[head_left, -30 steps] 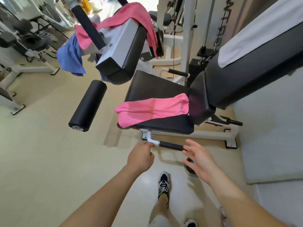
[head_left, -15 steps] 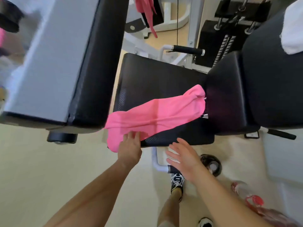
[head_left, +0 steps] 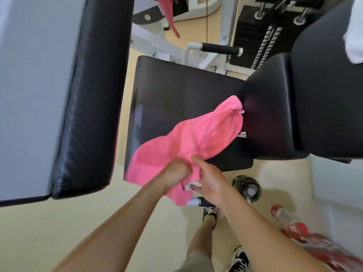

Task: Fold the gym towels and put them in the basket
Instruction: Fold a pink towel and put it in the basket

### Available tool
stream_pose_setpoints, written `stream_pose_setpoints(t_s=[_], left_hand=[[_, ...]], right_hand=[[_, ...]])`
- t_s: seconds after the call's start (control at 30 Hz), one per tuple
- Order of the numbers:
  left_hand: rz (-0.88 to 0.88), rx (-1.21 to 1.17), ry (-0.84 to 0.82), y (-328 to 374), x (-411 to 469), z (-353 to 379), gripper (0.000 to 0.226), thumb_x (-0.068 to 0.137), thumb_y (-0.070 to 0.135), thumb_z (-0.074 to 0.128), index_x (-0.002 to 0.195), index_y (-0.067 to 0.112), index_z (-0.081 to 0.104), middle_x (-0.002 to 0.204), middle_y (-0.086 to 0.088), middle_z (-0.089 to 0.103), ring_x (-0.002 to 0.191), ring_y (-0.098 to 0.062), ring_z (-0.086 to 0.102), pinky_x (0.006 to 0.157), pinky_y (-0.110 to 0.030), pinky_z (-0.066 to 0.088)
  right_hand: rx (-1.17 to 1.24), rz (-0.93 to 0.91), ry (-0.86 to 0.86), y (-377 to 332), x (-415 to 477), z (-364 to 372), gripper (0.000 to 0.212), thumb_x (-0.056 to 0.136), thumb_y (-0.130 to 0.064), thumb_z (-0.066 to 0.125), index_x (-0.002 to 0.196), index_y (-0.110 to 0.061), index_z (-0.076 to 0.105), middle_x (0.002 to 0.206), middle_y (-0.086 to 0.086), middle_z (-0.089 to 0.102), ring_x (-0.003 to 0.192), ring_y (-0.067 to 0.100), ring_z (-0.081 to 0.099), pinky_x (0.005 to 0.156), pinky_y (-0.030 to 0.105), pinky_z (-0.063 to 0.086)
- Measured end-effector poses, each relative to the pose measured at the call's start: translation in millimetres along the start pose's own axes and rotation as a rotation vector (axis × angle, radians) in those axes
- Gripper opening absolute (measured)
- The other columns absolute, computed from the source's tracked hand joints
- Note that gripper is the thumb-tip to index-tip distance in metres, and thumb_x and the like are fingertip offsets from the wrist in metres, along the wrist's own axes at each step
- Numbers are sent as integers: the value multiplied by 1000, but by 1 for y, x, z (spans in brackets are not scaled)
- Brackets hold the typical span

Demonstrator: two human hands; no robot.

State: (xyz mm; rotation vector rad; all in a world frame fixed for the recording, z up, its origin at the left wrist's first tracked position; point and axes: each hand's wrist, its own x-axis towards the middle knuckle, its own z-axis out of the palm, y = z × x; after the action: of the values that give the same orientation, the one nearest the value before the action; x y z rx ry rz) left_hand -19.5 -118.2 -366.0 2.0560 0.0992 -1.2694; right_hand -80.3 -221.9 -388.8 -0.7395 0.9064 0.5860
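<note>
Towel (head_left: 196, 134) on seat (head_left: 167, 91), near end overhanging the front edge.
Left hand (head_left: 173, 174) grips the bunched near end in a fist; right hand (head_left: 212, 183), fingers straight, touches it. Far end meets backrest (head_left: 275, 107).

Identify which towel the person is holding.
The pink towel on the seat, gripped by the left hand; the other pink towel and the white towel are farther off.

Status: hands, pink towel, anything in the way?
Left hand grips near end of pink towel. Right hand at same edge, grip unclear. Towel unfolded, far end on seat pad. Basket not in view; large black pad close on left.
</note>
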Motion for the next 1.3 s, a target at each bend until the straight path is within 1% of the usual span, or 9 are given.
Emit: stream_pose_setpoints(t_s=[0.2,0.37,0.5,0.6,0.73,1.0,1.1,1.17,1.3], left_hand=[[250,-74,-374,43,-80,50,24,54,2,43,66,0,63,54,-1,52,47,-5,44,48,-19,34],[660,-195,167,82,-138,89,51,60,-11,38,62,29,69,61,11,63,60,-5,57,58,-22,47],[1009,256,21,121,-190,136,48,71,4,50,108,31,64,105,18,65,103,0,58,100,-27,42],[1051,476,-128,134,-227,173,18,81,21,63,97,28,63,85,16,66,82,-2,59,88,-26,46],[1083,445,-255,137,-279,217,21,71,29,82,85,26,67,66,2,63,59,-6,54,60,-29,47],[1093,163,-769,129,-364,297,20,70,15,76,76,14,57,72,-7,58,68,-18,52,61,-30,41],[978,32,-1045,123,-392,321,30,63,27,84,70,16,57,61,-1,55,53,-11,49,47,-18,38],[977,111,-1084,117,-405,336,39,62,43,85,67,17,57,57,-2,48,50,-10,41,44,-18,29],[1151,253,-973,106,-412,357,30,78,35,72,67,13,56,61,-4,53,59,-14,45,54,-24,33]], right_hand=[[-460,-433,266,-41,-68,-33,32,74,5,48,95,-14,62,84,6,62,79,23,59,68,30,46],[-895,-556,112,-57,-194,-73,32,84,7,41,76,-22,53,72,-10,52,65,-5,53,61,15,44],[-1101,-611,60,-41,-288,-103,36,75,4,44,86,-21,68,89,-1,67,86,13,65,74,33,56],[-1137,-598,155,-15,-348,-136,39,76,9,46,85,-18,73,88,3,70,85,16,68,77,39,58],[-1042,-640,277,39,-421,-181,23,68,-9,49,80,-3,69,68,20,62,62,17,55,58,38,47],[-800,-1037,1063,145,-536,-255,30,61,4,46,66,-21,62,60,-6,59,62,5,52,56,15,37],[-375,-1085,1103,184,-565,-272,36,62,14,42,61,-19,57,56,-6,52,53,5,46,50,17,36],[-102,-1036,1094,212,-578,-282,26,57,8,42,59,-11,60,56,6,49,54,15,45,49,22,34],[-247,-808,1309,269,-600,-291,13,71,12,45,68,10,58,62,10,44,62,17,41,56,30,29]])
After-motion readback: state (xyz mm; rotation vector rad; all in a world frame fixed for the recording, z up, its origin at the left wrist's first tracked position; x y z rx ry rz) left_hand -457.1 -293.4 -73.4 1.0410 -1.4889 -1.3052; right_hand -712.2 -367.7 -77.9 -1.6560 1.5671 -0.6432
